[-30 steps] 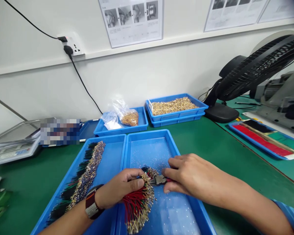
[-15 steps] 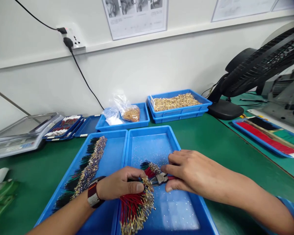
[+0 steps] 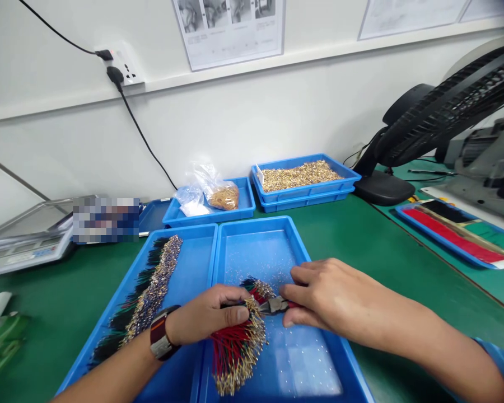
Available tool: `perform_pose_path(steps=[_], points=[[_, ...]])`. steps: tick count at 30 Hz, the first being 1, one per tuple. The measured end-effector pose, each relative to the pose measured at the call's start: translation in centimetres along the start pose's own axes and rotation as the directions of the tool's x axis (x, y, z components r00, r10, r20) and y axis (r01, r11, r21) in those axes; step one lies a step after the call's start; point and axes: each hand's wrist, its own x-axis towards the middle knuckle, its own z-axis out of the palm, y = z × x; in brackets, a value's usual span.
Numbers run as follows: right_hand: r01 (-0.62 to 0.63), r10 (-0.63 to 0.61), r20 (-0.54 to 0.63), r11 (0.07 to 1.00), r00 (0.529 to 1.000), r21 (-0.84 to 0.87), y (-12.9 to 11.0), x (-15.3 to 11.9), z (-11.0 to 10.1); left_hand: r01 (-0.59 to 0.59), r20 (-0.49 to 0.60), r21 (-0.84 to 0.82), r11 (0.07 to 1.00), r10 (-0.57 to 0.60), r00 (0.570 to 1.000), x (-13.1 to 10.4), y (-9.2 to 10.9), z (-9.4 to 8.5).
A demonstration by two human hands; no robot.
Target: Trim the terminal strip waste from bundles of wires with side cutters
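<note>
My left hand [image 3: 218, 314], with a watch [image 3: 163, 334] on its wrist, is closed around a bundle of red and dark wires [image 3: 237, 348] with gold metal ends. My right hand [image 3: 319, 295] grips red-handled cutting pliers [image 3: 276, 305]. The jaws of the pliers are right at the gold tips on the bundle's right side; whether they are closed on one tip I cannot tell. Both hands are above the right blue tray [image 3: 232, 225], scattered with tiny bits. Behind the pliers a smaller bunch of wires [image 3: 258, 287] lies in that tray.
The left blue tray [image 3: 205, 240] holds a long row of dark wires [image 3: 151, 291] with metal ends. Behind stand a blue tray with plastic bags [image 3: 223, 196] and stacked trays of gold pieces [image 3: 302, 176]. A black fan [image 3: 441, 112] rises at right; a scale [image 3: 29, 246] sits at left.
The wire bundle has swung slightly right and up in my left hand. The pliers have shifted a little to the right along its gold ends.
</note>
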Motion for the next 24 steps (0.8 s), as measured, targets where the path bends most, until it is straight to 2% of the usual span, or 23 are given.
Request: perform_pose_path(steps=[8, 12, 19, 24], points=[[-0.028, 0.016, -0.128, 0.995, 0.992, -0.097, 0.3, 0.2, 0.9, -0.012, -0.057, 0.030, 0.999, 0.013, 0.998, 0.2, -0.3, 0.2], [-0.021, 0.001, -0.146, 0.991, 0.989, -0.133, 0.3, 0.5, 1.4, 0.012, -0.057, -0.008, 1.000, -0.012, 0.998, 0.2, -0.3, 0.4], [-0.002, -0.008, -0.113, 0.996, 0.994, -0.086, 0.3, 0.6, 1.5, 0.169, -0.059, -0.200, 0.965, -0.184, 0.981, -0.2, -0.6, 0.8], [0.002, -0.006, -0.055, 0.997, 0.998, -0.075, 0.1, 0.2, 1.2, 0.122, -0.093, -0.153, 0.981, -0.137, 0.986, 0.1, -0.6, 0.8]])
